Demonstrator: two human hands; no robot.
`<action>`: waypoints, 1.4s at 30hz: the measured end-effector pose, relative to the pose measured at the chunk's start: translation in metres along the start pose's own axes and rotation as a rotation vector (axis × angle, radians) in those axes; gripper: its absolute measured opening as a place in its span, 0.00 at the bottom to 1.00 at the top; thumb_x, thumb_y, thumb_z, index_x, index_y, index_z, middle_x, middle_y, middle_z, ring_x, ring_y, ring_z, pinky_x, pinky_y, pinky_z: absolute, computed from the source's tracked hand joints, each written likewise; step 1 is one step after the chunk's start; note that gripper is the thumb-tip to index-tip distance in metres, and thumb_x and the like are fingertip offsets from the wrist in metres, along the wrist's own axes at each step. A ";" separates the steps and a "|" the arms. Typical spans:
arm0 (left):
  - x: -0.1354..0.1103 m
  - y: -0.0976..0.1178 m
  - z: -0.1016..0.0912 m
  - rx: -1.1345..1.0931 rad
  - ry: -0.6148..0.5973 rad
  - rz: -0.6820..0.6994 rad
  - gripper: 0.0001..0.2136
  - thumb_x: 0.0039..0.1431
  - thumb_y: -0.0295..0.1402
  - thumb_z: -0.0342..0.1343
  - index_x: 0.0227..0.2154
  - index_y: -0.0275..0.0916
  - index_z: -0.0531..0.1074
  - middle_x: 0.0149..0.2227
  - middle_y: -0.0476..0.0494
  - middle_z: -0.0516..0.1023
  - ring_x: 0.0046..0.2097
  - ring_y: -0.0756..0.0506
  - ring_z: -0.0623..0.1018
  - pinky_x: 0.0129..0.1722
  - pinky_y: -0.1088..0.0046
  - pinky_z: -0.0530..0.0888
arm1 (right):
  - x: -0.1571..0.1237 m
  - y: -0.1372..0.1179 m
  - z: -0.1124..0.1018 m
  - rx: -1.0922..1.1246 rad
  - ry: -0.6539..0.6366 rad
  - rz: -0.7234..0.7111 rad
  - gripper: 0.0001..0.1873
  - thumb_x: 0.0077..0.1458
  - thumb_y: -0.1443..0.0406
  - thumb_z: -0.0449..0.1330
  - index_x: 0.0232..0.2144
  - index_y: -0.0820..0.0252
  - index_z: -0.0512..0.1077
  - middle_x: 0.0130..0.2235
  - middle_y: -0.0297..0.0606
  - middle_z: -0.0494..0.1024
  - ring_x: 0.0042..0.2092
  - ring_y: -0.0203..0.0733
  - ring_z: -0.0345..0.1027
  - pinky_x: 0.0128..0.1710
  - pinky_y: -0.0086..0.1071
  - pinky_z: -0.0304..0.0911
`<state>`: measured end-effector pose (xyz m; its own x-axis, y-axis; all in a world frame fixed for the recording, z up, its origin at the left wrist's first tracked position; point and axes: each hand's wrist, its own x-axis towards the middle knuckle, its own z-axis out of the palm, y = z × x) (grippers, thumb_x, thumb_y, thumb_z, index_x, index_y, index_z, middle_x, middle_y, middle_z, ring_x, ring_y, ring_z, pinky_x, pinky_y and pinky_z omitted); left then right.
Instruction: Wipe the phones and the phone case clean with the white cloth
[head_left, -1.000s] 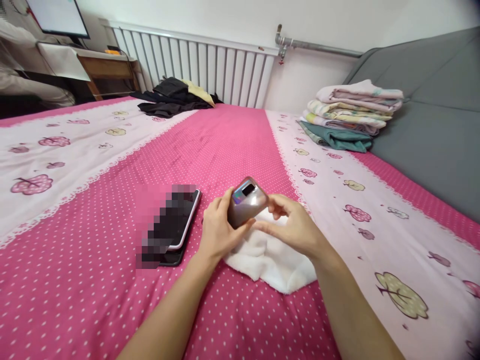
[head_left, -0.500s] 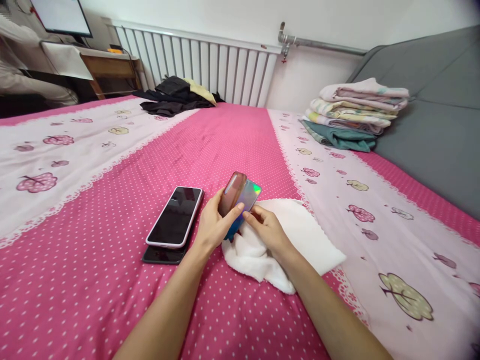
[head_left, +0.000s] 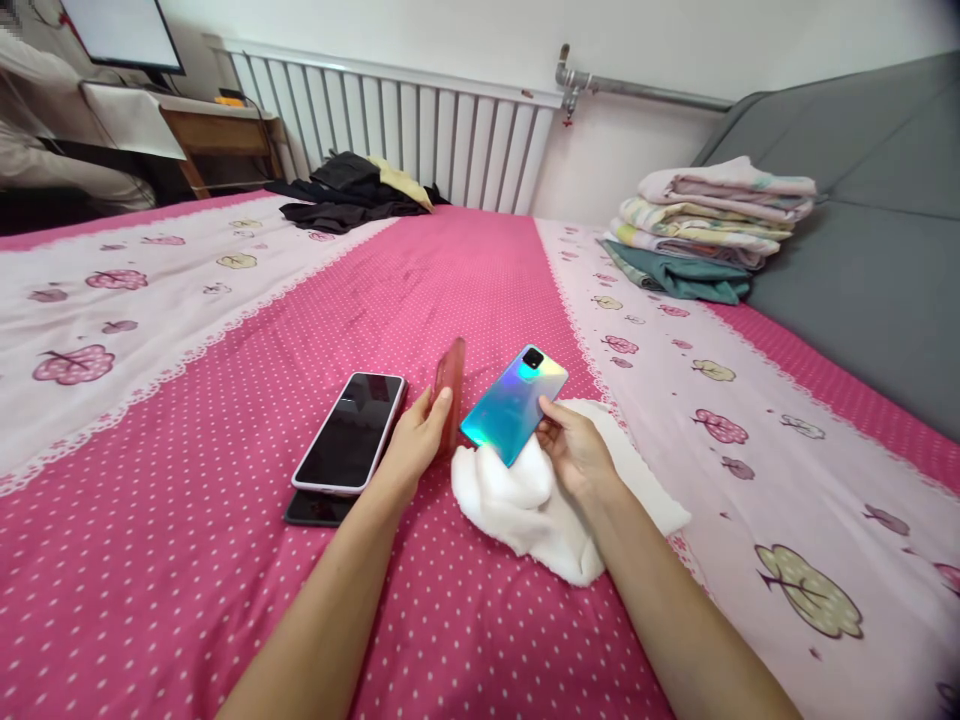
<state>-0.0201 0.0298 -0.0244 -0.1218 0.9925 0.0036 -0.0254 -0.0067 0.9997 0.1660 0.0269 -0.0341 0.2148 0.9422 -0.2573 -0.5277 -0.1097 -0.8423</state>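
My left hand (head_left: 417,432) is closed on a clear phone case (head_left: 452,385), through which the pink bedding shows; the case stands nearly on edge. In my right hand (head_left: 574,440) is a shiny blue and silver phone (head_left: 516,402), its back and black camera square turned up. The phone and the case are apart. A crumpled white cloth (head_left: 536,510) lies under the phone and my right hand. Left of my left hand, a phone in a white case (head_left: 352,430) rests screen up on top of a dark phone (head_left: 322,508).
A pink dotted bedspread (head_left: 225,560) covers the bed. Folded bedding (head_left: 709,215) is stacked at the right by a grey headboard (head_left: 862,230). Dark clothes (head_left: 349,195) lie at the far edge near a white radiator (head_left: 405,120). A person (head_left: 52,130) sits at a desk, far left.
The phone has come out of the clear case. My right hand has moved right with the phone, and my left hand has drawn left with the case.
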 end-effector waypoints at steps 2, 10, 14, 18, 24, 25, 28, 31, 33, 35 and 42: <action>0.002 -0.004 -0.001 0.075 -0.026 -0.013 0.20 0.47 0.44 0.59 0.41 0.38 0.73 0.44 0.38 0.77 0.50 0.37 0.73 0.49 0.62 0.66 | 0.003 -0.005 -0.003 0.031 0.035 0.016 0.12 0.34 0.65 0.70 0.22 0.62 0.70 0.18 0.27 0.69 0.19 0.26 0.59 0.16 0.18 0.58; -0.005 0.004 0.000 0.250 0.167 0.395 0.15 0.53 0.40 0.56 0.40 0.38 0.74 0.44 0.39 0.76 0.48 0.41 0.74 0.51 0.63 0.66 | -0.004 -0.034 -0.004 0.062 0.061 -0.051 0.12 0.34 0.67 0.70 0.21 0.62 0.70 0.17 0.24 0.67 0.18 0.23 0.58 0.13 0.14 0.53; -0.021 0.024 0.011 -0.223 -0.107 0.112 0.19 0.51 0.46 0.56 0.39 0.36 0.73 0.43 0.39 0.76 0.46 0.41 0.75 0.49 0.63 0.68 | -0.021 -0.047 0.005 0.026 -0.003 -0.060 0.13 0.33 0.65 0.71 0.22 0.62 0.71 0.19 0.26 0.69 0.19 0.24 0.60 0.14 0.16 0.54; -0.032 0.032 0.016 -0.721 -0.678 -0.517 0.30 0.54 0.56 0.44 0.45 0.34 0.70 0.42 0.34 0.76 0.46 0.36 0.75 0.45 0.57 0.69 | -0.039 -0.038 0.020 -0.172 -0.187 -0.011 0.17 0.36 0.59 0.69 0.18 0.63 0.67 0.17 0.27 0.66 0.18 0.25 0.57 0.15 0.18 0.54; -0.031 0.023 0.015 -0.952 -0.895 -0.732 0.32 0.56 0.56 0.40 0.50 0.32 0.66 0.44 0.31 0.75 0.47 0.35 0.74 0.36 0.65 0.70 | -0.045 -0.022 0.025 -0.372 -0.281 0.004 0.21 0.42 0.52 0.65 0.18 0.63 0.64 0.17 0.26 0.62 0.16 0.24 0.52 0.13 0.19 0.44; -0.030 0.023 0.015 -0.956 -0.881 -0.725 0.32 0.57 0.56 0.40 0.50 0.32 0.66 0.44 0.30 0.75 0.47 0.35 0.74 0.35 0.66 0.70 | -0.044 -0.023 0.024 -0.397 -0.286 -0.014 0.20 0.43 0.52 0.64 0.20 0.63 0.66 0.18 0.27 0.64 0.17 0.25 0.54 0.14 0.20 0.47; -0.026 0.025 0.012 -0.962 -0.770 -0.648 0.31 0.58 0.55 0.39 0.48 0.32 0.66 0.45 0.29 0.74 0.47 0.35 0.74 0.34 0.67 0.70 | -0.040 -0.030 0.019 -0.448 -0.228 -0.108 0.19 0.44 0.52 0.63 0.32 0.60 0.70 0.26 0.31 0.72 0.25 0.31 0.66 0.24 0.25 0.62; -0.022 0.030 0.006 -0.970 -0.624 -0.532 0.31 0.57 0.55 0.40 0.49 0.32 0.66 0.47 0.29 0.73 0.47 0.36 0.74 0.34 0.68 0.70 | -0.042 -0.041 0.014 -0.609 -0.180 -0.280 0.14 0.45 0.57 0.64 0.32 0.58 0.68 0.31 0.32 0.73 0.32 0.36 0.69 0.34 0.30 0.64; -0.020 0.032 0.002 -0.977 -0.558 -0.454 0.31 0.56 0.56 0.40 0.48 0.32 0.67 0.47 0.30 0.72 0.46 0.37 0.74 0.34 0.68 0.70 | -0.050 -0.045 0.014 -0.833 -0.289 -0.369 0.08 0.47 0.62 0.62 0.29 0.59 0.68 0.31 0.33 0.73 0.34 0.37 0.69 0.35 0.31 0.63; -0.019 0.032 -0.001 -0.977 -0.513 -0.401 0.32 0.55 0.57 0.40 0.46 0.32 0.68 0.45 0.31 0.73 0.42 0.39 0.75 0.34 0.67 0.71 | -0.061 -0.046 0.017 -1.040 -0.523 -0.380 0.03 0.49 0.65 0.60 0.30 0.58 0.70 0.33 0.34 0.75 0.36 0.38 0.69 0.38 0.33 0.63; -0.021 0.031 -0.002 -0.973 -0.523 -0.314 0.35 0.55 0.59 0.38 0.43 0.29 0.71 0.40 0.33 0.75 0.37 0.43 0.75 0.36 0.65 0.71 | -0.085 -0.009 0.036 -1.395 -1.018 -0.613 0.25 0.42 0.59 0.68 0.43 0.59 0.69 0.47 0.41 0.71 0.50 0.47 0.62 0.50 0.40 0.59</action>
<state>-0.0198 0.0085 0.0061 0.4468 0.8946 -0.0045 -0.7655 0.3849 0.5156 0.1232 -0.0406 0.0125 -0.7134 0.6923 0.1086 0.5277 0.6327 -0.5667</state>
